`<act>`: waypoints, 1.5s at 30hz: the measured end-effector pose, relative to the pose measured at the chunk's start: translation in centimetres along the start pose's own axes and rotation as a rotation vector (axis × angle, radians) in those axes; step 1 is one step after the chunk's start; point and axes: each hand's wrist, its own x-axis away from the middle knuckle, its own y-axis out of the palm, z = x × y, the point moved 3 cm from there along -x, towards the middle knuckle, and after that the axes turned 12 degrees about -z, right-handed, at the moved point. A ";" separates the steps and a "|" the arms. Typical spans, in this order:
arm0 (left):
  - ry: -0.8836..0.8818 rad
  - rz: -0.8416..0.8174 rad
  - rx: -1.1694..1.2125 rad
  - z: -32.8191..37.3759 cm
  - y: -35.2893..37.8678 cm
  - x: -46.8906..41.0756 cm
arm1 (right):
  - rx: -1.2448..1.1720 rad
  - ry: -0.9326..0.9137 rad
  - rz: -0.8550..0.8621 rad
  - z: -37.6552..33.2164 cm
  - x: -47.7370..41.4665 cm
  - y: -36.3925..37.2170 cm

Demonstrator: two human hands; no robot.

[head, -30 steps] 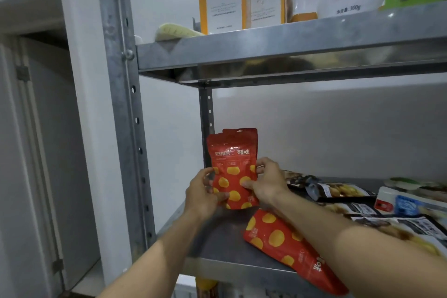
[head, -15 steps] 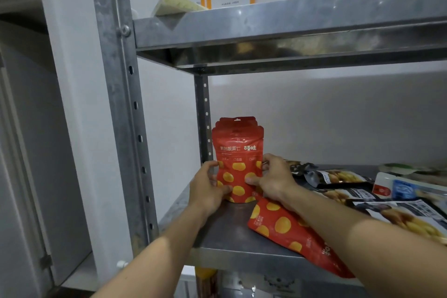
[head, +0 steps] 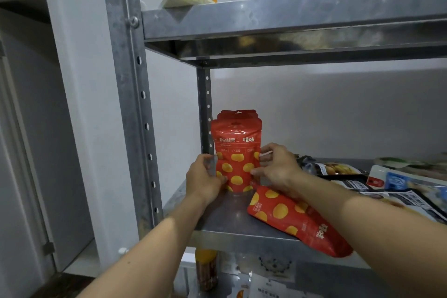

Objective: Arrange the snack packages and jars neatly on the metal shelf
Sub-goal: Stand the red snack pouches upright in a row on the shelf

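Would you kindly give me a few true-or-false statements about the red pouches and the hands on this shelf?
1. The upright pouch is held by both the left hand and the right hand. True.
2. The flat pouch stands upright. False: it lies on the shelf, overhanging the front edge.
3. The upright pouch stands near the shelf's left rear post. True.
4. The upright pouch is blue. False: red with yellow spots.

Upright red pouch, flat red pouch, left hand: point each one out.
Upright red pouch [head: 236, 150]: head view, on its printed front, below the label text.
Flat red pouch [head: 294, 220]: head view, on the middle of its upturned face.
Left hand [head: 202, 180]: head view, on the back of the hand.
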 end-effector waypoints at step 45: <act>0.217 -0.258 0.431 6.1 6.9 13.7 | -0.289 0.381 -0.487 -0.2 13.1 -3.0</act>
